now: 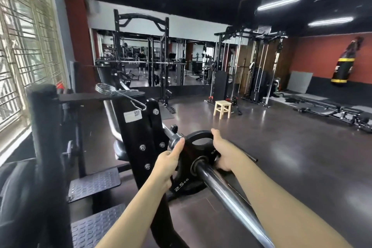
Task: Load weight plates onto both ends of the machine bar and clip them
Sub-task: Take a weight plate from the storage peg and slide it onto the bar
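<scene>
A black 2.5 kg weight plate (186, 184) is threaded on the chrome sleeve of the machine bar (225, 193), which runs from the lower right toward the black machine frame (141, 139). My left hand (167, 165) grips the plate's left rim, thumb up against the bar collar. My right hand (221, 151) holds the plate's upper right rim beside its handle cut-out. A silver spring clip (112, 91) lies on the black pad (84, 96) on top of the machine, apart from both hands.
Ribbed footplates (94, 185) sit low on the left, a padded upright post (43, 127) near the barred window. Farther off stand a wooden stool (222, 108), power racks by the mirror, a cable machine, benches and a hanging punching bag (344, 64).
</scene>
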Motion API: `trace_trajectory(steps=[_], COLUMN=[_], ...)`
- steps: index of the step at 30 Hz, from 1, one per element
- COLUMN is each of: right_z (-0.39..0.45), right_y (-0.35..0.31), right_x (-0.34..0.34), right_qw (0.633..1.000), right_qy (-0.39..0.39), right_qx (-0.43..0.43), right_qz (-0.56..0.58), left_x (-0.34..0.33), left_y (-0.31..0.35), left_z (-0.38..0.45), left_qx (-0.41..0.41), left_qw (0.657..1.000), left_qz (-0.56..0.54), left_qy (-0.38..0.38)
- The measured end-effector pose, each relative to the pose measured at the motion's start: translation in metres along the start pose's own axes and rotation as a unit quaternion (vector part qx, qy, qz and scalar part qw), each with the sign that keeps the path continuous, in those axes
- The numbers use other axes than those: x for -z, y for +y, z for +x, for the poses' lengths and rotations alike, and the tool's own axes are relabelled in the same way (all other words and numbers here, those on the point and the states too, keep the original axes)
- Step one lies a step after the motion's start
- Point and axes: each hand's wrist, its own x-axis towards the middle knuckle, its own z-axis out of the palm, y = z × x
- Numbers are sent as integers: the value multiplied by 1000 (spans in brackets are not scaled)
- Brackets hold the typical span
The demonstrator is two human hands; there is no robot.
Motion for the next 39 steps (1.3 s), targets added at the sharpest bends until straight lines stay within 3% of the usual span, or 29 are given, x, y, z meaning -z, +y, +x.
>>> trace_trajectory(steps=[5, 11, 16, 19, 22, 24, 26, 30, 33, 36, 39], right_z=[56, 77, -8, -52, -85, -106, -127, -159, -184, -213, -235], right_y=[-18, -40, -59, -59, -44, -31, -18, 12, 27, 33, 35], right_x=[-46, -65, -72, -75, -92, -113, -144, -221, -282, -344, -409], right_qw=[999, 1000, 999, 975, 902, 859, 839, 836, 812, 791, 777], right_qy=[-15, 0, 29, 170, 240, 210, 142, -27, -139, -193, -207], right_qx=[41, 28, 5, 88, 291, 400, 438, 443, 447, 443, 431], right_qz=[-11, 5, -30, -111, -209, -241, -290, -323, -348, -376, -409], left_x=[29, 36, 39, 59, 97, 127, 166, 250, 319, 407, 478], left_y=[9, 22, 27, 20, 2, -17, -41, -68, -79, -110, -133], left_z=[58, 87, 79, 72, 46, 24, 1, -45, -68, -57, -47], left_qx=[-2, -20, -6, -9, -15, -7, 3, 14, 24, 44, 102], left_qw=[1000, 1000, 999, 993, 989, 981, 961, 891, 834, 791, 770], left_qz=[2, 18, 31, 42, -30, -111, -158, -237, -285, -285, -328], left_qy=[11, 16, 25, 111, 145, 156, 226, 387, 472, 540, 537])
